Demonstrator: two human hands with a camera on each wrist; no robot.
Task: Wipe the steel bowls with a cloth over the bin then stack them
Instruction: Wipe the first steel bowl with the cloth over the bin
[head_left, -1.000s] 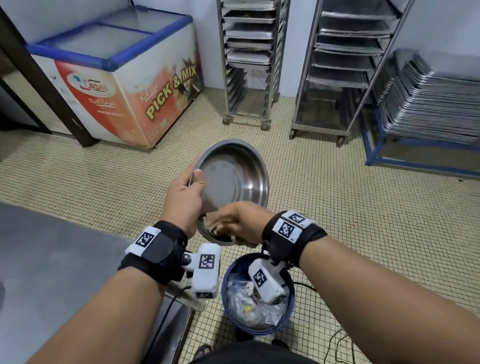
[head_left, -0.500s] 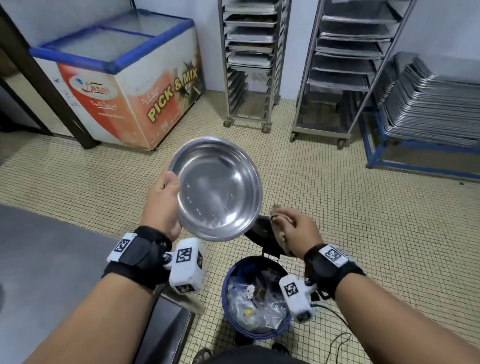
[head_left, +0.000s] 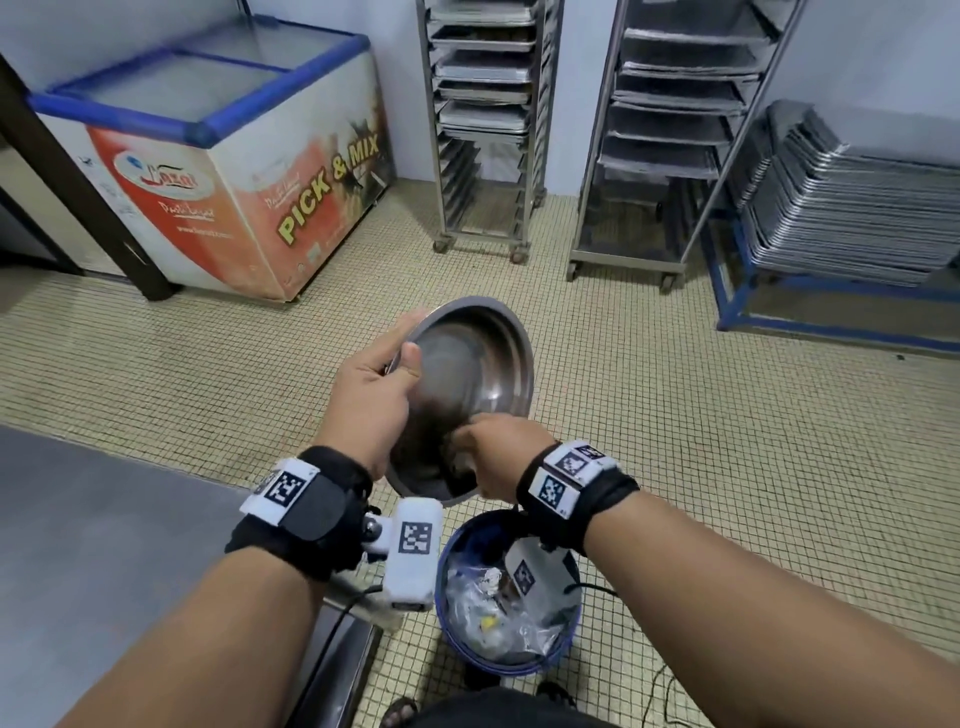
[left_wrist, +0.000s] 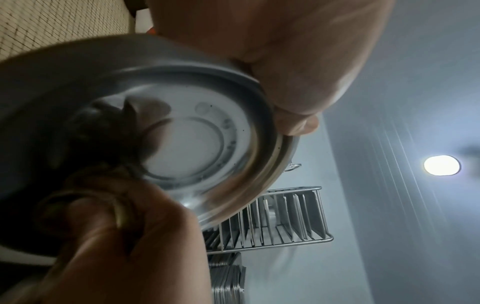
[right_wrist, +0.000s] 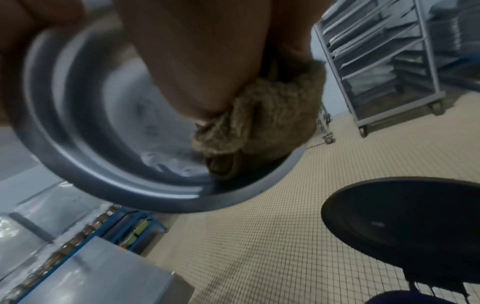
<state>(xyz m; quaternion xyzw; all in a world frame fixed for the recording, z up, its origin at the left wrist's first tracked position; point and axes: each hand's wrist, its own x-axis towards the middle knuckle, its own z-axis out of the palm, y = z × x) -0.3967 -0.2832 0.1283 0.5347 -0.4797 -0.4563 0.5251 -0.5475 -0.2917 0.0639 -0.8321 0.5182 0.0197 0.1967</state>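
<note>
Bowl wiped above the bin

Left hand (head_left: 371, 400) grips the steel bowl (head_left: 478, 358) by its rim; right hand (head_left: 491, 452) presses a bunched cloth (right_wrist: 272, 123) inside it, above the bin (head_left: 452, 551).

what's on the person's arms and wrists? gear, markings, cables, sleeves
Bare forearms, no sleeves in view. Left hand and right hand ungloved. Each wrist has a black strap carrying white square-code tags, plus a white camera block with its own code. A thin black cable runs from the left block.
</note>
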